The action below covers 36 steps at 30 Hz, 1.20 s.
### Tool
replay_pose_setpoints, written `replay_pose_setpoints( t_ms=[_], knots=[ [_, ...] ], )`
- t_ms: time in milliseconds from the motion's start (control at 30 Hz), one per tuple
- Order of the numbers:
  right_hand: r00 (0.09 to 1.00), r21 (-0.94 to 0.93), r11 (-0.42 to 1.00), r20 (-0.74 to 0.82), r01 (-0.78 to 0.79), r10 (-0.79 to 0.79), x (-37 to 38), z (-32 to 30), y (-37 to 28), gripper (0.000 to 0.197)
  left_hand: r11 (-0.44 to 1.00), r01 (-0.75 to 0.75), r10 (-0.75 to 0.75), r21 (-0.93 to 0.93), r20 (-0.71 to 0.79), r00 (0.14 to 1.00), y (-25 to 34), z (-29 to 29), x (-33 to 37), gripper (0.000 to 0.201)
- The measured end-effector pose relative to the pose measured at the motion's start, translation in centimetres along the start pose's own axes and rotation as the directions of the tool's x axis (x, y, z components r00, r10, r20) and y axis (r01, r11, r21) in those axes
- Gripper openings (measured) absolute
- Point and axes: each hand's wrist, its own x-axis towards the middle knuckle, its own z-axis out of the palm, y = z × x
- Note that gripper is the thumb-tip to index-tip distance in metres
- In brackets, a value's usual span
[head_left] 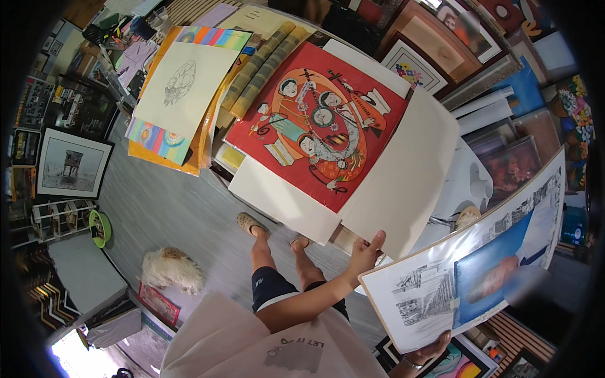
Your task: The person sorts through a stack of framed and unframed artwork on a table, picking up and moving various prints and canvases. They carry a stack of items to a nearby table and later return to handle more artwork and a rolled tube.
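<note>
Left hand [363, 256] at cream sheet [403, 183], right hand [435, 348] gripping picture board [466, 261].
We can't tell whether our left pinches the sheet; at our right, the board's long axis runs lower-left to upper-right, its portrait [493, 277] pointing head-end lower left.

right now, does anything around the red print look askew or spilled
No spill shows, but the white boards under the red print look askew: their edges jut out unevenly instead of lining up.
</note>
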Motion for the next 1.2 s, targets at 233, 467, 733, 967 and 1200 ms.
replay_pose_setpoints(
  t_ms=[233, 467, 733, 967, 1200],
  knots=[
    [1.0, 0.034, 0.999, 0.004, 0.028, -0.029, 1.3, -2.3, 1.9, 0.066, 0.835, 0.231, -0.207, 0.5, -0.103, 0.973, -2.2, -3.9, 1.5, 0.036],
    [0.957, -0.258, 0.931, 0.199, 0.259, -0.211, 3.0, -13.0, 6.7, 0.074, 0.85, -0.29, 0.454, 0.44, -0.331, 0.827, 3.1, -7.3, -3.0, 0.051],
    [0.801, -0.347, 0.734, 0.396, 0.584, -0.449, 3.3, -5.4, 4.6, 0.068, 0.961, -0.224, 0.277, 0.163, -0.565, 0.777, 13.3, -4.4, 4.1, 0.07],
    [0.93, -0.036, 0.983, 0.333, 0.179, -0.157, 3.1, -1.9, 2.5, 0.056, 0.979, -0.103, 0.186, 0.178, -0.55, 0.814, 14.7, -4.7, 5.6, 0.056],
    [0.947, 0.079, 0.994, 0.306, 0.08, -0.1, 2.9, 1.6, 1.6, 0.048, 0.948, -0.312, 0.319, 0.07, -0.158, 0.934, 16.5, -2.2, 5.5, 0.031]
  ],
)
